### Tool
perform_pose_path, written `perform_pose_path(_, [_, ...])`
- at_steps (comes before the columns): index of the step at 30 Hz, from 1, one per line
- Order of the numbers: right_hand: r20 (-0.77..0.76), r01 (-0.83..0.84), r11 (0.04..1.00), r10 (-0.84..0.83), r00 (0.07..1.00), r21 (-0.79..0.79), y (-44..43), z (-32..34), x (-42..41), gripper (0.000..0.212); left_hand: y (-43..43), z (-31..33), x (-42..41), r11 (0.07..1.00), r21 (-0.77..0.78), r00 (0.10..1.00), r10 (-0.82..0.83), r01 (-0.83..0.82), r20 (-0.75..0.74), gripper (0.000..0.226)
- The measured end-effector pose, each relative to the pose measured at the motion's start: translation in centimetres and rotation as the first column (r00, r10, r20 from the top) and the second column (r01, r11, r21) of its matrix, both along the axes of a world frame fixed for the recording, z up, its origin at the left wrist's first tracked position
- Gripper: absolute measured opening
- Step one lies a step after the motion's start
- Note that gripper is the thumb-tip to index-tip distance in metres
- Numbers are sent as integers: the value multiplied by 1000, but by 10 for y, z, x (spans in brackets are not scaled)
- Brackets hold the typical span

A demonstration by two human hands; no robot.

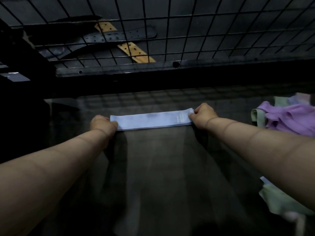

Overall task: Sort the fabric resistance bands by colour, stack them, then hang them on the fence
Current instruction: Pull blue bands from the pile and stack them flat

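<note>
Both hands on the blue stack (150, 120) now. It lies flat on the dark table (162, 167), long side across the view, approx. centre, just below the wire fence (170, 31). Left hand (103, 125) curls round the left end, thumb on top. Right hand (202, 116) pinches the right end, where the layers show at the edge. Reads like a squaring-up grip: one hand per end so the edges sit flush & the stack can lift w/o fanning out. Blue looks sorted & stacked, imo; hanging not yet done. Off right, well apart from the stack, purple bands (289, 118) lie crumpled in a heap. Green bands (279, 203) sit at the near right edge, partly under the right forearm. Those colours look unsorted. Behind the mesh: dark belts (119, 35) & a tan belt (136, 52), not part of the job. Next move prob. needs an even lift from both ends.
</note>
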State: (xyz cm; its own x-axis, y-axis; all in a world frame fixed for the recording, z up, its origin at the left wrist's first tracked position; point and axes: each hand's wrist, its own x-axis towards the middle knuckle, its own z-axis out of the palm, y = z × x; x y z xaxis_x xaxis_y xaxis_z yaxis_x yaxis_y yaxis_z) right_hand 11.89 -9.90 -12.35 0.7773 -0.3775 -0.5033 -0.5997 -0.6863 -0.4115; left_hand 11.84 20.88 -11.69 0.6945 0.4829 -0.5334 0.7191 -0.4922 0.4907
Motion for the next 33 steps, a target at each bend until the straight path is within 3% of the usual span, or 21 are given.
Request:
perform_pose_path(3, [-24, 9, 1000, -9, 1000, 20, -11, 7, -3, 46, -15, 14, 2, 948, 269, 985, -159, 171, -68, 53])
perform_pose_path(5, [-31, -50, 999, 49, 998, -10, -24, 13, -15, 41, -35, 24, 1, 908, 317, 959, -284, 273, -12, 54])
perform_pose_path(7, [-1, -216, 970, 217, 976, -110, -39, 21, -35, 38, -58, 33, -2, 872, 316, 916, -400, 373, 23, 53])
perform_pose_path(9, [56, -423, 873, 448, 892, -242, -61, 31, -60, 36, -88, 42, -8, 820, 296, 853, -521, 490, 32, 52])
perform_pose_path(11, [26, -620, 713, 663, 748, -328, -86, 38, -81, 36, -119, 50, -16, 746, 250, 761, -647, 617, 52, 50])
perform_pose_path(13, [-22, -717, 588, 767, 641, -375, -115, 41, -102, 37, -155, 61, -26, 626, 214, 626, -776, 750, 79, 47])
perform_pose_path(17, [-10, -732, 604, 769, 639, -316, -176, 56, -126, 28, -223, 80, -48, 430, 136, 414, -901, 893, 128, 40])
perform_pose_path(19, [78, -631, 715, 678, 731, -299, -210, 67, -128, 25, -256, 87, -59, 353, 89, 338, -930, 931, 146, 36])
perform_pose_path(22, [171, -298, 917, 349, 921, -265, -264, 82, -131, 28, -303, 97, -74, 317, -2, 312, -933, 948, 177, 29])
perform_pose_path(25, [32, -257, 949, 267, 963, -184, -301, 92, -153, 24, -346, 100, -94, 294, -103, 310, -929, 950, 200, 25])
perform_pose_path(27, [-58, -369, 923, 365, 929, -110, -304, 93, -168, 35, -369, 99, -108, 288, -178, 322, -923, 941, 211, 22])
perform_pose_path(29, [-140, -529, 835, 512, 847, -148, -300, 84, -179, 48, -389, 97, -120, 272, -236, 320, -927, 933, 198, 17])
perform_pose_path(31, [-218, -662, 707, 625, 750, -250, -297, 73, -185, 49, -404, 93, -130, 300, -303, 366, -911, 905, 191, 10])
perform_pose_path(33, [-187, -654, 698, 629, 754, -289, -299, 66, -187, 41, -414, 87, -138, 345, -346, 421, -890, 873, 176, 8])
